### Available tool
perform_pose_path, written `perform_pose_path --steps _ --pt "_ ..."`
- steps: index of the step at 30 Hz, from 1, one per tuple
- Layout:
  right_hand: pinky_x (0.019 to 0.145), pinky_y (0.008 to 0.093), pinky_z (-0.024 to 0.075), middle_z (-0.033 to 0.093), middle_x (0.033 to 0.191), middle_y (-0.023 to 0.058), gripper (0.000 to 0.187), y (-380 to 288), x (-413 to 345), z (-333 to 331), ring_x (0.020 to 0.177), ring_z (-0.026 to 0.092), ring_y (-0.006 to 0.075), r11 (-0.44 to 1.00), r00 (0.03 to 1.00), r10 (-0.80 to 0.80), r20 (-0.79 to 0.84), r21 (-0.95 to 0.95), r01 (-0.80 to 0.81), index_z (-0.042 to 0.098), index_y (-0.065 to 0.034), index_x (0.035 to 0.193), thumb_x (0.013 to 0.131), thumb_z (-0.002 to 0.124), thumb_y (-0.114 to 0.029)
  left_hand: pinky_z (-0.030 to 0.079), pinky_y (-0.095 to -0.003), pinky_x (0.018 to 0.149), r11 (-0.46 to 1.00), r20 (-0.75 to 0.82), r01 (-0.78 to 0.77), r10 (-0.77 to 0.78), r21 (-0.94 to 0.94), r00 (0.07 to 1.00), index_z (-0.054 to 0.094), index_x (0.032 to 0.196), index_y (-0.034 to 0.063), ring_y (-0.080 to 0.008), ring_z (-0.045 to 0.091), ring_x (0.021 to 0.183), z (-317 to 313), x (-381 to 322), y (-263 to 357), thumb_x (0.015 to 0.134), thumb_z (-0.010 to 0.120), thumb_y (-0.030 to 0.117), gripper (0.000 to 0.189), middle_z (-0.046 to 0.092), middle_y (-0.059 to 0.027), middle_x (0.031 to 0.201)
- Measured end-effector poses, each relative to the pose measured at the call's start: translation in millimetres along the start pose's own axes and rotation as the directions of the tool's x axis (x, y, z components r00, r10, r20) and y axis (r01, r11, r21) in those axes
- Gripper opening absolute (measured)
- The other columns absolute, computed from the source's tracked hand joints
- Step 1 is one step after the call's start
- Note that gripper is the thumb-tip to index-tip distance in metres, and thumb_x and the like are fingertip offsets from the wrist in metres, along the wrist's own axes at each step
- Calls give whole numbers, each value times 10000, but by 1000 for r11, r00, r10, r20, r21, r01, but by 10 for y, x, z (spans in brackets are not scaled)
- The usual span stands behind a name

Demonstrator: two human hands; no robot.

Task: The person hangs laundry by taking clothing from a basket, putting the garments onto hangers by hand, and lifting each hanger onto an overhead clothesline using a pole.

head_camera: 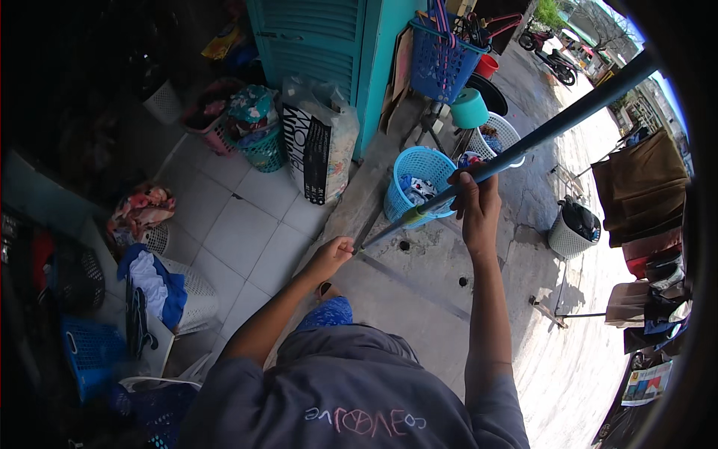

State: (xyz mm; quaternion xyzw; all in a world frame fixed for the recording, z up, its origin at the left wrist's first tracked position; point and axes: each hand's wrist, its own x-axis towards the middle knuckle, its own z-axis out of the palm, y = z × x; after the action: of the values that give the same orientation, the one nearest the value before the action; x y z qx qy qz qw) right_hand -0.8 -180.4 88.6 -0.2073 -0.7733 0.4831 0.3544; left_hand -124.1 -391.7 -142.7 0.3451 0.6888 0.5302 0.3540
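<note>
A long telescopic pole (566,118) runs from in front of my waist up to the upper right, out over the bright yard. Its thick blue-grey tube meets a thinner section at a yellow-green collar (415,215). My left hand (330,259) grips the thin lower end. Higher up, my right hand (478,210) is closed around the thick tube, thumb along its near side. Behind the pole, a light blue plastic laundry basket (394,203) with clothes inside stands on the concrete, partly hidden by the tube.
A stuffed pillow bag (345,132) stands beside the turquoise louvred door (314,50). Clothes-filled baskets, one of them teal (263,154), line the left side. A white basket (561,236) stands at right, near racks of hanging clothes (639,191). Holes (404,246) mark the concrete.
</note>
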Motion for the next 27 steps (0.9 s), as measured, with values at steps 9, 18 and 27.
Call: perform_pose_path --steps 9,18,27 --pt "442 262 418 574 707 91 200 843 1688 591 497 527 144 997 998 -56 -29 -62 54 415 -42 1010 887 472 -189 451 -263 702 733 -284 666 -674 -142 682 493 1105 63 -146 575 819 -975 -1062 -1374 804 546 182 328 598 -68 942" --pt "461 300 410 535 703 97 191 2010 3358 1129 492 513 170 986 999 -41 -17 -162 37 393 -55 956 881 446 -223 369 -402 825 341 -341 151 -940 -928 24 450 1138 175 -151 514 972 -628 -1806 -1871 804 512 273 353 544 -6 1052" --pt "664 425 416 581 798 194 233 3281 4599 1319 793 571 375 921 983 168 73 -366 -130 371 -47 961 882 444 -254 377 -460 805 317 -321 93 -947 -944 -26 431 1168 149 -219 521 995 184 -907 -1265 810 509 303 397 546 -64 1069"
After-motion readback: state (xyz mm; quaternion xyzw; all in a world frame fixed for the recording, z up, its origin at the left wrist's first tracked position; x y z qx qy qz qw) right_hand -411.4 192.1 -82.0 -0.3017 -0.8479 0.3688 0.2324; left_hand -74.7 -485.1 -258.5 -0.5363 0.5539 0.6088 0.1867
